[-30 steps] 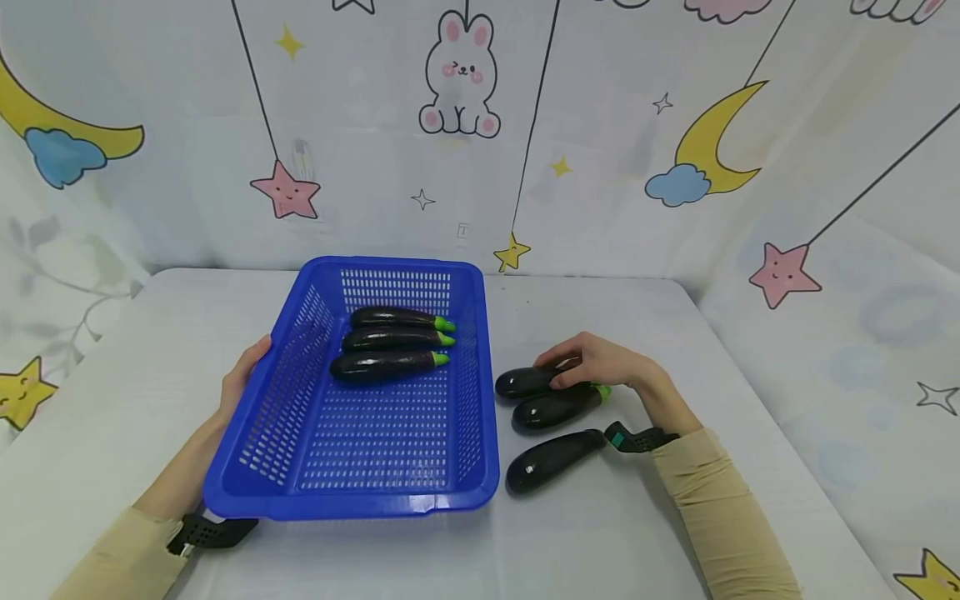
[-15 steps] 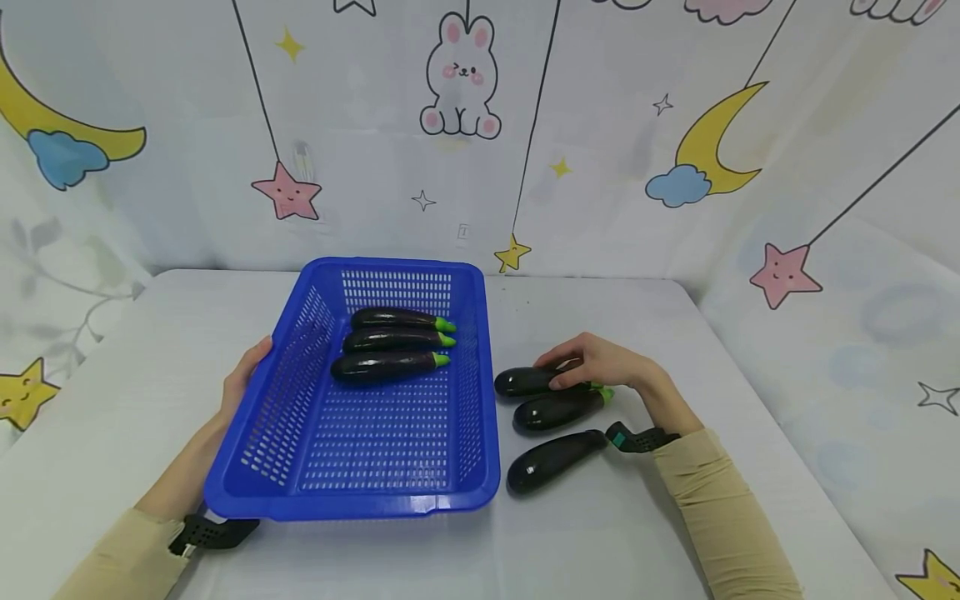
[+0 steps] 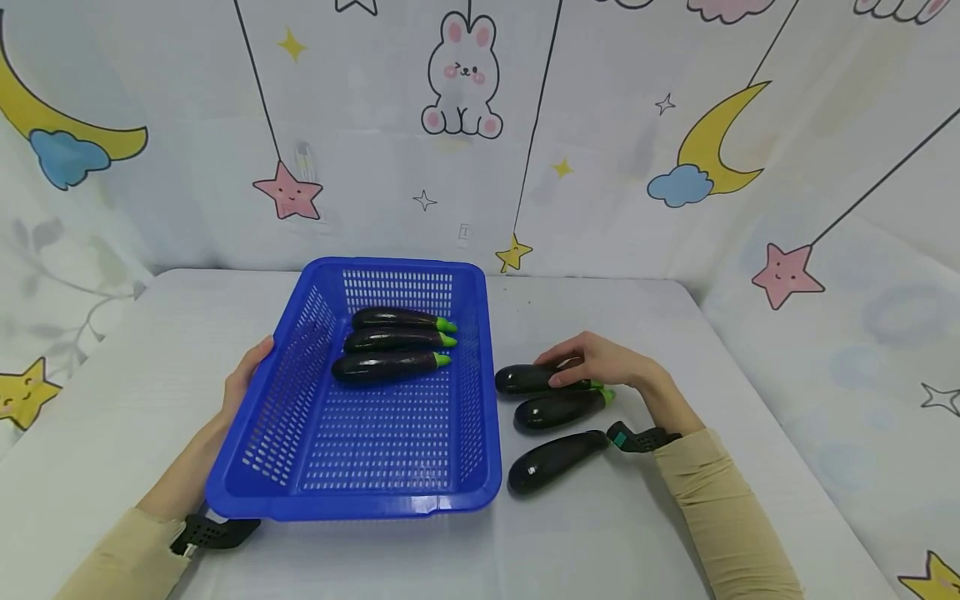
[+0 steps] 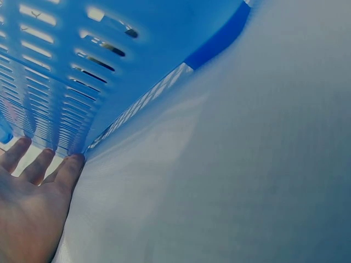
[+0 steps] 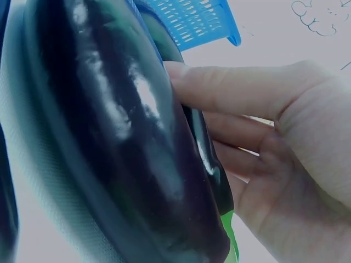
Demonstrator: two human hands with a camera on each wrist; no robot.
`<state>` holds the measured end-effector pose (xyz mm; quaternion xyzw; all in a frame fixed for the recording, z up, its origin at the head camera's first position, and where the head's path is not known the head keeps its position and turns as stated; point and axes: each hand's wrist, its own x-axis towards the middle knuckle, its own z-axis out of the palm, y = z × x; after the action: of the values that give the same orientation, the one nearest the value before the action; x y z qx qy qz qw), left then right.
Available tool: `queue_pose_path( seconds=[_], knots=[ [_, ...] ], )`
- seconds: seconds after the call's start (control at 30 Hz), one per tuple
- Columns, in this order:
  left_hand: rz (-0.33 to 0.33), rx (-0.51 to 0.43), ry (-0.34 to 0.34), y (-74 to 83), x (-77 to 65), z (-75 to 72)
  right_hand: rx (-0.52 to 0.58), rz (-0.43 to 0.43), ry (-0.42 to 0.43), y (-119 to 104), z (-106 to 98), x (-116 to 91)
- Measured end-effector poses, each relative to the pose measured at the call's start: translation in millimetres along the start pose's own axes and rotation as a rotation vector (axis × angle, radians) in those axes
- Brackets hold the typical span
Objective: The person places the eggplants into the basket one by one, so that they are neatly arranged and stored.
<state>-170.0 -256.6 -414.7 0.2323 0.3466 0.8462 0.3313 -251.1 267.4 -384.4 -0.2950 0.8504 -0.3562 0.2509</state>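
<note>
On the table, a blue slotted plastic basket (image 3: 352, 507) holds three dark eggplants (image 3: 386, 367) lying side by side, green stems to the right. Straight fingers of my left hand (image 3: 243, 375) touch the basket's left outer side; the left wrist view shows the fingers (image 4: 68, 172) against its slotted wall. Right of the basket, my right hand (image 3: 603, 362) pinches the farthest loose eggplant (image 3: 519, 380) between thumb and fingers, partly covering it. Just nearer lies a second eggplant (image 3: 558, 411), which fills much of the right wrist view in front of the held one.
A third loose eggplant (image 3: 551, 464) lies nearest me, close to the black band (image 3: 637, 437) on my right wrist. White cloth covers the table (image 3: 570, 550). Behind stands a white curtain (image 3: 360, 125) printed with moons, stars and a rabbit.
Very little differs. The held eggplant has shifted very slightly under my right hand. My left hand and the basket stay where they were.
</note>
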Motion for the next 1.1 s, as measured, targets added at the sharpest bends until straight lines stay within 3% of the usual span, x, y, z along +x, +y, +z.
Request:
queue_pose_path(
  seconds=[0.17, 0.4, 0.5, 0.87, 1.1],
  knots=[
    [-0.026, 0.110, 0.072, 1.5, -1.7, 4.8, -0.005, -0.013, 0.006, 0, 0, 1],
    [-0.021, 0.003, -0.001, 1.6, -0.1, 2.7, -0.004, -0.008, 0.021, -8, -1, 0],
    [-0.019, 0.001, 0.000, 1.5, -0.2, 3.2, -0.003, -0.003, 0.037, -12, -2, -1],
    [-0.054, 0.228, 0.157, 2.6, -2.6, 8.4, -0.018, 0.003, 0.090, -25, -6, -5],
    [-0.051, 0.184, 0.142, 2.4, -2.3, 7.8, -0.034, -0.011, 0.130, -34, -9, -10]
  ],
)
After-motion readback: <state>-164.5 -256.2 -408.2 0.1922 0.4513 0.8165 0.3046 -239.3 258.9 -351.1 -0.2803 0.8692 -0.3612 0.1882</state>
